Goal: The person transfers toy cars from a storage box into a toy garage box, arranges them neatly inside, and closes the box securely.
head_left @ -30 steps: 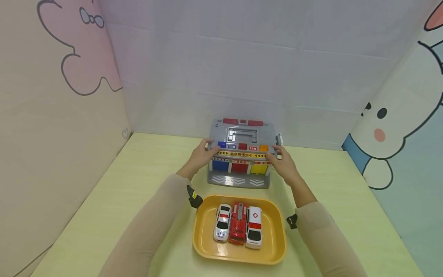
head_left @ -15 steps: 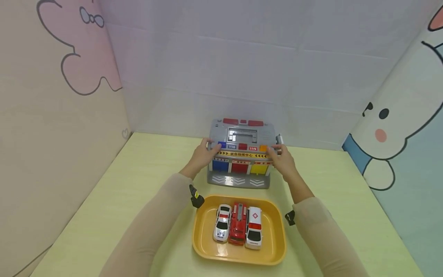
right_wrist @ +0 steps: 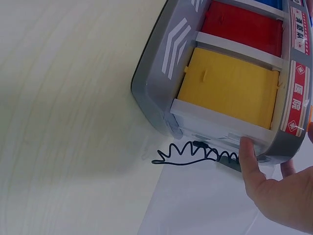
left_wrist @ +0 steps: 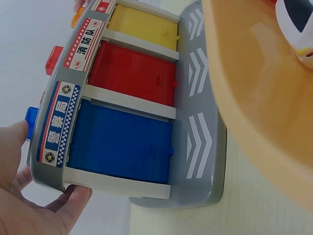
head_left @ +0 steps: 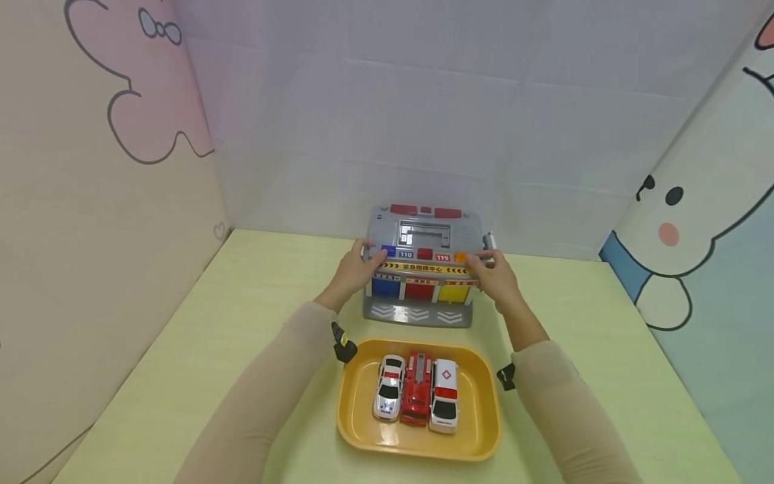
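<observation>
A grey toy garage (head_left: 417, 314) stands near the back of the table, with blue, red and yellow doors along its front. My left hand (head_left: 352, 272) grips the left end of its roof. In the left wrist view the thumb is at a blue roof block (left_wrist: 32, 121) and fingers reach under the roof edge beside the blue door (left_wrist: 120, 142). My right hand (head_left: 498, 281) holds the right end. In the right wrist view, one finger lies against the side wall by the yellow door (right_wrist: 227, 88). All three doors are down.
A yellow tray (head_left: 478, 430) in front of the garage holds a toy police car (head_left: 389, 390), a red toy fire truck (head_left: 416, 393) and a toy ambulance (head_left: 444, 396). A coiled black cord (right_wrist: 183, 159) hangs by the garage's right side. Walls stand behind and on both sides.
Both hands keep their places on the garage roof; the right hand has shifted very slightly. The garage and the toy vehicles stay put.
</observation>
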The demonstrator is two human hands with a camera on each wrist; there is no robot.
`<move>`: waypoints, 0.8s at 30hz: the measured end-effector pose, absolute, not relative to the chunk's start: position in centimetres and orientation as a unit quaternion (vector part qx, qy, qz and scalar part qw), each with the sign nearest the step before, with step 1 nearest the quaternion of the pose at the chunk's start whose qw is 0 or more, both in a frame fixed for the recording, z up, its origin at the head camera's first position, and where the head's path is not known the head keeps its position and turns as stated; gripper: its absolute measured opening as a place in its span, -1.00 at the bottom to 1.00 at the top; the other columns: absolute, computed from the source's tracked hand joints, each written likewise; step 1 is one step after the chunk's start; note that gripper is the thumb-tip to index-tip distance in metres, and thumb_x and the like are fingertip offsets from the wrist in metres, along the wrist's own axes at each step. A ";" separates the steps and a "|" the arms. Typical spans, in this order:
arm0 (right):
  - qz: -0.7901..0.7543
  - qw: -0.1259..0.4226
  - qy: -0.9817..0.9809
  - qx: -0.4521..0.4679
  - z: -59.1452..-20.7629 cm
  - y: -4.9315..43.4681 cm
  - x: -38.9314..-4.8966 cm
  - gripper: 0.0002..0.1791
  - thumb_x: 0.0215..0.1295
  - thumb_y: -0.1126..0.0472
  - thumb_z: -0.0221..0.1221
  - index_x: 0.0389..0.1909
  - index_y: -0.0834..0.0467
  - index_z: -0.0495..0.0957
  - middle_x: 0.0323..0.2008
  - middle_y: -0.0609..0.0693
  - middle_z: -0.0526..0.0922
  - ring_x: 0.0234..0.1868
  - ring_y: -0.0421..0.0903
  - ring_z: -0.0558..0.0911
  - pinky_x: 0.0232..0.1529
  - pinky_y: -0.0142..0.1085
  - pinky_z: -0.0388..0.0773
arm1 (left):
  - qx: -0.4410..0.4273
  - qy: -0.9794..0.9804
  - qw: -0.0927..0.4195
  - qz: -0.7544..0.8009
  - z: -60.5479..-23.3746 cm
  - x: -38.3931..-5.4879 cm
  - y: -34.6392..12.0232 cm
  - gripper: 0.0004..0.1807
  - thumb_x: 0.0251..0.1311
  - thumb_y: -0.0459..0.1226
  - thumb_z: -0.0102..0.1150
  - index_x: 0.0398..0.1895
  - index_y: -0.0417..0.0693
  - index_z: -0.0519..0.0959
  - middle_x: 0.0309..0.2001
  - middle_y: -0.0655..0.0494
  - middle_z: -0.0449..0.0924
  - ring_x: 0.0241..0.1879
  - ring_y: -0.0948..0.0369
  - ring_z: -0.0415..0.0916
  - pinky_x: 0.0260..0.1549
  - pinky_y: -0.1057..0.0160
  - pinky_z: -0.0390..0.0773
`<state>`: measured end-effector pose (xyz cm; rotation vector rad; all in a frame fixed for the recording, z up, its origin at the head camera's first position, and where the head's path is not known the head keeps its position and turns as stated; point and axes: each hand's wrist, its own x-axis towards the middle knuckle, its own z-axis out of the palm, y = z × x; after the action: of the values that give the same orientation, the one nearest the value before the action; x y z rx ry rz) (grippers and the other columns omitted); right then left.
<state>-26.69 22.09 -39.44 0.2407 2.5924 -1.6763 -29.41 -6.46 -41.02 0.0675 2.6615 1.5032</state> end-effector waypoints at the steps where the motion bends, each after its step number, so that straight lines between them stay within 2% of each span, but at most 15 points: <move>1: -0.541 0.022 0.837 0.077 -39.4 22.1 -26.7 -0.36 0.41 -0.14 0.08 0.25 0.24 0.25 0.15 0.27 0.39 -0.33 -0.09 0.45 -0.32 -0.36 0.45 | 0.022 0.871 0.041 0.489 -41.0 -29.4 -6.5 -0.41 0.39 0.11 0.00 0.30 -0.02 0.26 0.08 -0.18 0.51 0.05 -0.04 0.48 0.00 -0.03 0.49; 8: -0.531 0.021 0.844 0.073 -39.5 21.8 -26.7 -0.38 0.42 -0.14 0.06 0.26 0.22 0.25 0.20 0.29 0.38 -0.22 0.02 0.48 -0.24 -0.29 0.48 | 0.029 0.877 0.025 0.479 -41.3 -29.5 -6.8 -0.43 0.38 0.06 0.05 0.30 -0.02 0.26 -0.01 -0.15 0.53 -0.10 0.01 0.49 -0.15 0.05 0.53; 16: -0.540 0.034 0.838 0.066 -39.7 21.9 -26.6 -0.34 0.43 -0.16 0.04 0.31 0.22 0.22 0.22 0.29 0.34 -0.15 0.06 0.47 -0.08 -0.14 0.46 | 0.025 0.876 0.025 0.482 -41.8 -29.4 -6.8 -0.43 0.38 0.06 0.07 0.30 0.00 0.25 -0.02 -0.13 0.52 -0.12 0.02 0.50 -0.18 0.06 0.54; 19: -0.546 0.036 0.835 0.057 -39.9 22.1 -26.5 -0.35 0.45 -0.14 0.02 0.33 0.22 0.19 0.25 0.31 0.31 -0.04 0.11 0.47 -0.04 -0.13 0.45 | 0.022 0.876 0.024 0.481 -41.7 -29.4 -6.7 -0.43 0.37 0.05 0.07 0.31 0.00 0.25 0.01 -0.13 0.51 -0.09 0.02 0.50 -0.15 0.05 0.53; 24: -0.555 0.037 0.830 0.035 -40.0 22.6 -26.3 -0.34 0.49 -0.07 0.00 0.42 0.22 0.13 0.36 0.33 0.19 0.19 0.21 0.41 0.16 -0.06 0.41 | 0.018 0.875 0.023 0.483 -41.4 -29.5 -6.3 -0.44 0.38 0.03 0.08 0.31 0.00 0.26 0.03 -0.14 0.51 -0.05 0.01 0.49 -0.10 0.03 0.53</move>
<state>-26.31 22.61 -39.99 0.1070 2.5476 -1.7043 -29.54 -6.33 -41.37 0.0552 2.7094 1.4957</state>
